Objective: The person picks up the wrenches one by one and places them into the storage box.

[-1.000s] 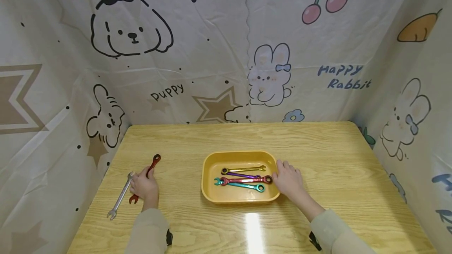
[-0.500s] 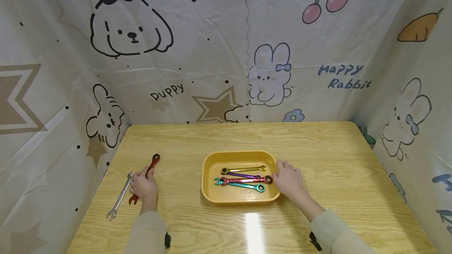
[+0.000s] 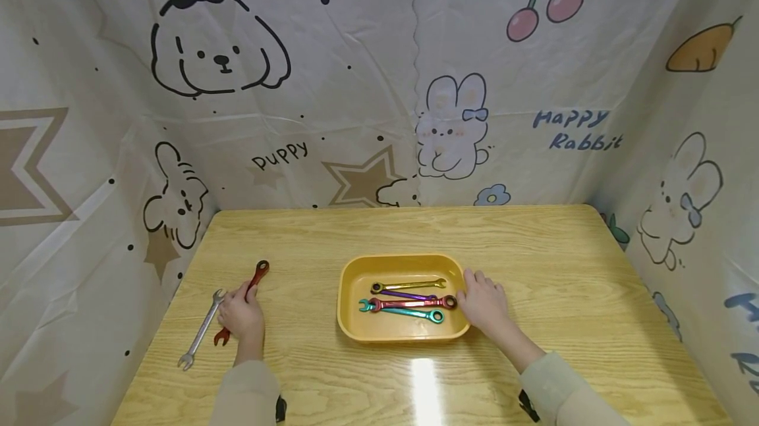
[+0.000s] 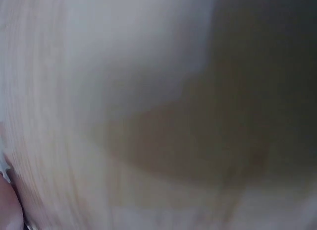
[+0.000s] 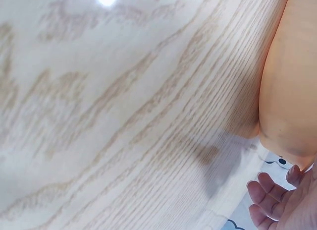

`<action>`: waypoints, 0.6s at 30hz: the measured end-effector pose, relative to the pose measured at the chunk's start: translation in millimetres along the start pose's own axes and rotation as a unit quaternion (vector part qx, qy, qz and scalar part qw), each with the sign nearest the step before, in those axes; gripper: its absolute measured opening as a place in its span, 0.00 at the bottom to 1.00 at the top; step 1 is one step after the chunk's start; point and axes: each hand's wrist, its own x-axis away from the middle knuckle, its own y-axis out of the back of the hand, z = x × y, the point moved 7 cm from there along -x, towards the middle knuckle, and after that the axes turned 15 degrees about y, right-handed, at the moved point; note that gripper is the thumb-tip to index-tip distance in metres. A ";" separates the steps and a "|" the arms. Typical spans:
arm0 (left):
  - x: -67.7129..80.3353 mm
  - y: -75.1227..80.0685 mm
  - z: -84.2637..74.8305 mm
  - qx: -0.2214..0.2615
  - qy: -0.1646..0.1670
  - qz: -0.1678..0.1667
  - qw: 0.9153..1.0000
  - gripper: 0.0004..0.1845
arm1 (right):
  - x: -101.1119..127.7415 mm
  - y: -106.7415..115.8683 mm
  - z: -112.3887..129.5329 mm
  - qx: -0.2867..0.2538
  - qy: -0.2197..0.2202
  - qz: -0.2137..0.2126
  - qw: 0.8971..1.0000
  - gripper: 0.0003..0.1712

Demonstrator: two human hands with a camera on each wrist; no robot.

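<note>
At the left of the head view, my left hand grips a dark red ratcheting wrench around its middle; the ring end and the open end stick out past the hand. Close beside it on the table lies a silver wrench. My right hand rests against the right rim of a yellow tray, its fingers loosely bent in the right wrist view. Inside the tray lie a gold wrench, a purple wrench, a red wrench and a teal wrench.
The wooden table has patterned cloth hanging behind it and at both sides. A bright light reflection falls on the table in front of the tray. The left wrist view is mostly blurred, with part of the hand at its lower left.
My left hand and the dark red wrench have shifted very slightly left and toward me. The right hand and the tray have stayed in place.
</note>
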 end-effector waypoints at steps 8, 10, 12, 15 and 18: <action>6.1 1.8 -8.1 0.025 -0.052 -0.024 0.998 0.14 | 0.3 0.9 0.6 -0.001 0.004 -0.001 1.000 0.14; 8.1 1.6 -11.3 0.030 -0.068 -0.024 0.997 0.13 | 0.3 0.6 0.5 0.000 0.003 -0.001 1.000 0.13; 9.8 1.7 -15.0 0.034 -0.082 -0.024 0.996 0.13 | 0.3 0.5 0.5 0.000 0.004 -0.001 1.000 0.14; 11.7 1.5 -20.3 0.034 -0.098 -0.028 0.994 0.13 | 0.3 0.5 0.9 0.001 0.004 -0.002 1.000 0.13; 14.2 1.4 -25.7 0.036 -0.108 -0.030 0.993 0.12 | 0.2 0.7 1.5 0.001 0.004 -0.004 1.000 0.13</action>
